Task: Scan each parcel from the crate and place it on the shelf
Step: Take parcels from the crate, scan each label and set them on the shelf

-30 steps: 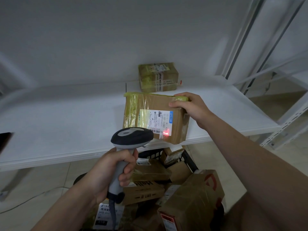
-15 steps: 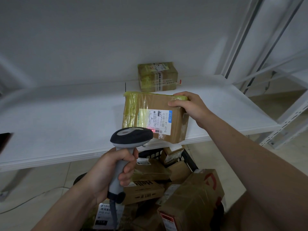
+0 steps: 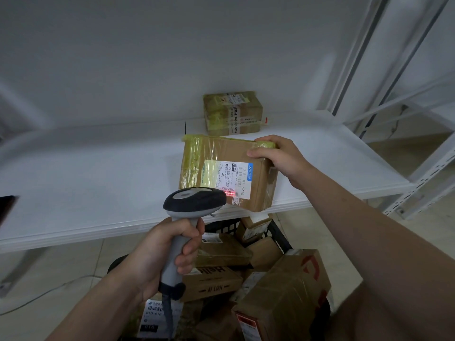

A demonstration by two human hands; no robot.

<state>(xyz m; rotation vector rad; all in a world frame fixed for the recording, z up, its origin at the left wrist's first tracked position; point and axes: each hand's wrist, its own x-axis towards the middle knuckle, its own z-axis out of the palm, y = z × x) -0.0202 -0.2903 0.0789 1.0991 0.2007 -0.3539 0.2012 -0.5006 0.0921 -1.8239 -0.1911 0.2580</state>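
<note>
I see my right hand (image 3: 278, 156) gripping the far right corner of a brown cardboard parcel (image 3: 229, 173) bound with yellow tape, its labelled face tipped up towards me at the near edge of the white metal shelf (image 3: 98, 180). My left hand (image 3: 167, 249) holds a grey-and-black handheld barcode scanner (image 3: 194, 201) just in front of it. A red scan line (image 3: 232, 193) falls on the near end of the parcel's white label. A smaller taped cardboard box (image 3: 232, 113) sits at the far back of the shelf. Below, a black plastic crate (image 3: 279, 236) holds more brown parcels (image 3: 221, 252).
</note>
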